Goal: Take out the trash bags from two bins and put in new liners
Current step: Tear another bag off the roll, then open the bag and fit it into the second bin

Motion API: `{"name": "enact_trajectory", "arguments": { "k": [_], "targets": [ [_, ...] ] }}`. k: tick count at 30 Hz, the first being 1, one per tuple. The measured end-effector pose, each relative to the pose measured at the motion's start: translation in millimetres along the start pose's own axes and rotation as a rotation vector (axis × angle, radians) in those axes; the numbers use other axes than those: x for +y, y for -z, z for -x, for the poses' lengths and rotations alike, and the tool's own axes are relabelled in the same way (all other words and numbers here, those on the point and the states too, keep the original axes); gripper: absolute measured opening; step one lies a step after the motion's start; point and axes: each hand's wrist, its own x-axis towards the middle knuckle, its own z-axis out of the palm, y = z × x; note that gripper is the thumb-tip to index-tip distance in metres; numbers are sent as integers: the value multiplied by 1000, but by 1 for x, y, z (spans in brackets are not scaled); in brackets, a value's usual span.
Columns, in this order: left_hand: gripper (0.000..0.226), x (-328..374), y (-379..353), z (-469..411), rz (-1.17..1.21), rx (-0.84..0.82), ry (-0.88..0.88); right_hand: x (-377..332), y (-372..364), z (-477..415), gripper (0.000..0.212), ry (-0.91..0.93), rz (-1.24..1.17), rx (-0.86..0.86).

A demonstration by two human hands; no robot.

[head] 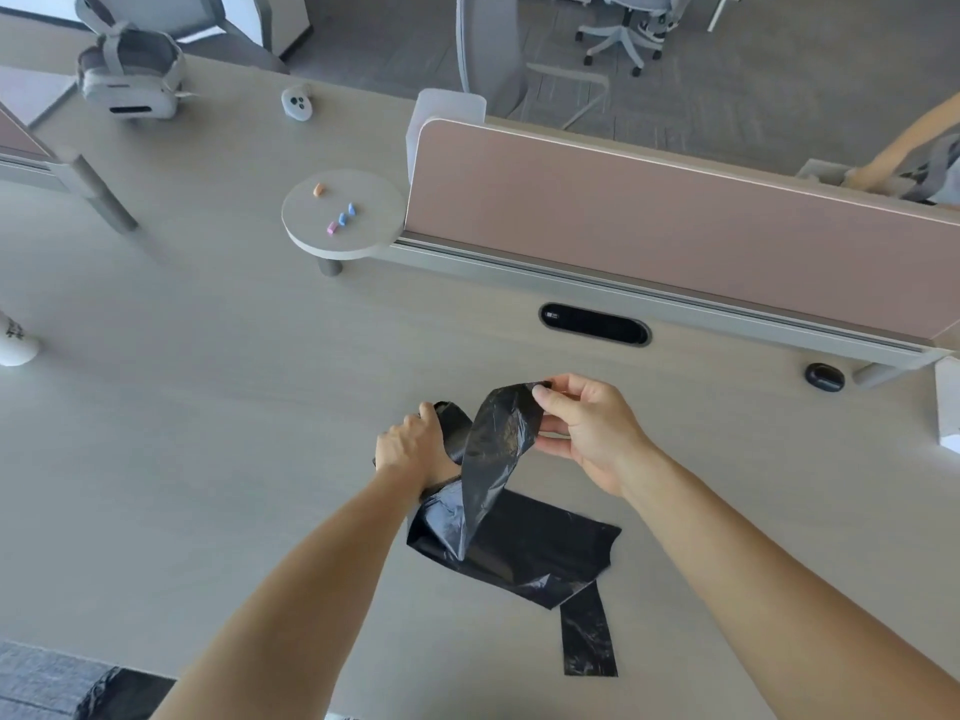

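Note:
A roll of black bin liners [453, 427] is gripped in my left hand [410, 441] just above the desk [208, 407]. A strip of liner [498, 449] runs up from the roll to my right hand [582, 426], which pinches its top edge between thumb and fingers. More unrolled black liner [524, 553] lies flat on the desk below my hands, with a narrow folded tail [587, 641] reaching toward the front edge. No bin is clearly in view.
A pink divider panel [675, 220] stands behind my hands. A round side shelf [343, 213] holds several small coloured pieces. A headset [130, 75] and a controller [297, 101] lie far left. Something black and crinkled [124, 693] shows below the desk's front edge.

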Motion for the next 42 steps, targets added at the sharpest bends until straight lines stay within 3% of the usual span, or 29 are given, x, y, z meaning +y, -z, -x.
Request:
{"name": "enact_trajectory", "arguments": {
  "k": [6, 12, 18, 24, 27, 30, 32, 34, 36, 37, 38, 40, 42],
  "targets": [
    [58, -4, 7, -1, -141, -24, -4, -3, -3, 12, 5, 55, -57, 10],
    [83, -15, 31, 9, -52, -52, 53, -16, -10, 17, 6, 60, -79, -29],
    [49, -32, 71, 37, 182, 104, -105, -30, -26, 25, 10, 73, -76, -58],
    [42, -54, 86, 48, 316, 167, -110, -30, -52, 39, 8, 112, -25, -3],
    [37, -53, 92, 66, 690, 34, -220, -28, -66, 52, 9, 124, -31, 29],
    [53, -52, 93, 87, 1063, -295, -314, -28, -86, 69, 8, 158, -36, 55],
    [44, -50, 90, 103, 901, -307, -423, -29, -102, 83, 9, 187, -67, 63],
    [19, -47, 92, 117, 680, -148, -482, -34, -115, 100, 11, 200, -230, 36],
    [24, -49, 100, 129, 671, -16, -498, -36, -116, 119, 18, 219, -441, 71],
    [27, -54, 105, 133, 767, -30, -486, -35, -114, 127, 21, 236, -491, 132],
    [28, -59, 112, 137, 901, -58, -470, -29, -110, 136, 22, 252, -462, 215],
    [25, -71, 127, 151, 1128, -140, -461, -6, -102, 152, 22, 226, -150, 375],
    [19, -81, 137, 165, 1253, -185, -467, 28, -98, 165, 29, 92, 244, 352]
  ]
}}
